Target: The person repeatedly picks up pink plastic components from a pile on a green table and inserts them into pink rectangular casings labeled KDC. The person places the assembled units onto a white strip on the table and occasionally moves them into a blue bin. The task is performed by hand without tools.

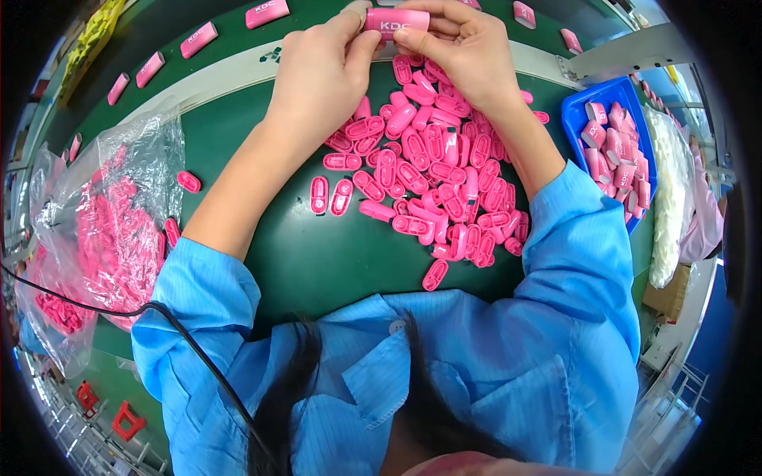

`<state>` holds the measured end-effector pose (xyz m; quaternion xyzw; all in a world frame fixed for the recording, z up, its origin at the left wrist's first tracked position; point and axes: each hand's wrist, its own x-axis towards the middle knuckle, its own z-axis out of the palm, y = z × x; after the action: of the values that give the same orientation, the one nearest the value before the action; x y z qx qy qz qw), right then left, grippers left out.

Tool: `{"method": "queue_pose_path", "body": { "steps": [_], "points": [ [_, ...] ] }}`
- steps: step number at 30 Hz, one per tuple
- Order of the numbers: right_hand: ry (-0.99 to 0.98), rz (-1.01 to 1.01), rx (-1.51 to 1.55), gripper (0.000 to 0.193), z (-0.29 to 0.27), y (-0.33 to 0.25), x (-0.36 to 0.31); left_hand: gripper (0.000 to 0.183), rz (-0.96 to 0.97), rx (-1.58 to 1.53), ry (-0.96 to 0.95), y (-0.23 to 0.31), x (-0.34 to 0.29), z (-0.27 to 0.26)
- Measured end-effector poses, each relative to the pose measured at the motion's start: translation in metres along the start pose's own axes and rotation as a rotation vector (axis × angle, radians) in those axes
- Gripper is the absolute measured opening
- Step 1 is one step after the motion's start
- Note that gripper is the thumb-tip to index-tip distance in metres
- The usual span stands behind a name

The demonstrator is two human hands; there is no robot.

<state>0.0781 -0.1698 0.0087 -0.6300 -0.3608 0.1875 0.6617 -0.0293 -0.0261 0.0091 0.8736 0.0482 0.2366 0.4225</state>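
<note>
Beyond the pile, near the far side of the table, both my hands hold one pink rectangular case (397,16) with white print. My left hand (317,79) pinches its left end between thumb and fingers. On that hand a fingertip looks pale, as if covered. My right hand (480,63) grips the right end, thumb across the front and fingers behind. Below and between my forearms lies a loose pile of small pink oval caps (432,163), some with their hollow side up. A pair of these caps (341,197) sits apart at the pile's left.
At the left, a clear plastic bag (151,131) spills over with pink parts. A blue bin (568,119) of printed pink cases stands at the right, beside a white bag (667,198). Similar cases (198,40) line the green strip beyond the pale rail (226,75). A black cable (202,353) crosses my left sleeve.
</note>
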Motion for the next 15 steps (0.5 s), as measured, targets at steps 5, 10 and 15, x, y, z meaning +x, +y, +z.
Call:
{"method": "queue_pose_path", "body": {
  "steps": [5, 10, 15],
  "points": [
    [-0.044, 0.055, -0.058, 0.024, 0.009, 0.006, 0.034, 0.041, 0.113, -0.006, 0.039, -0.028, 0.013, -0.004],
    [-0.112, 0.036, -0.360, 0.025, 0.018, 0.033, 0.096, 0.029, 0.272, 0.434, 0.106, -0.013, 0.014, -0.032],
    [0.117, -0.271, -0.864, 0.029, 0.008, 0.039, 0.123, 0.024, 0.349, 0.247, -0.427, 0.004, -0.027, -0.054]
  ]
}}
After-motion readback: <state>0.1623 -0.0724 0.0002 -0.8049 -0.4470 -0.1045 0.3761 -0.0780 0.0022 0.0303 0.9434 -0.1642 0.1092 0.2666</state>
